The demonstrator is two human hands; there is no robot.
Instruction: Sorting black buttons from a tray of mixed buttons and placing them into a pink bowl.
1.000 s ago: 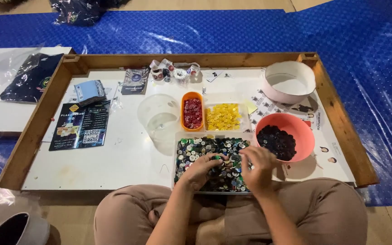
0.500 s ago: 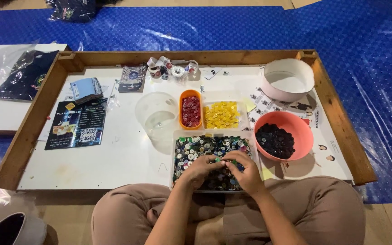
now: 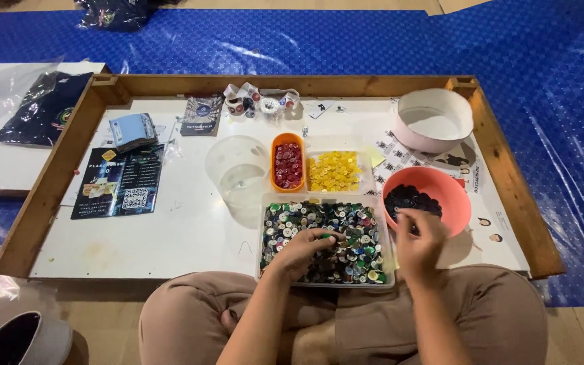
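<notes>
My left hand (image 3: 303,249) rests fingers-down in the clear tray of mixed buttons (image 3: 325,236), pinching nothing I can make out; my right hand (image 3: 419,236), fingers curled together, hovers at the pink bowl (image 3: 447,196) of dark buttons (image 3: 407,199).

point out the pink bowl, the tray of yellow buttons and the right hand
pink bowl (image 3: 455,201), head view, bare inner wall on its right side
tray of yellow buttons (image 3: 336,170), head view, the yellow heap inside
right hand (image 3: 419,238), head view, back of the hand
</notes>
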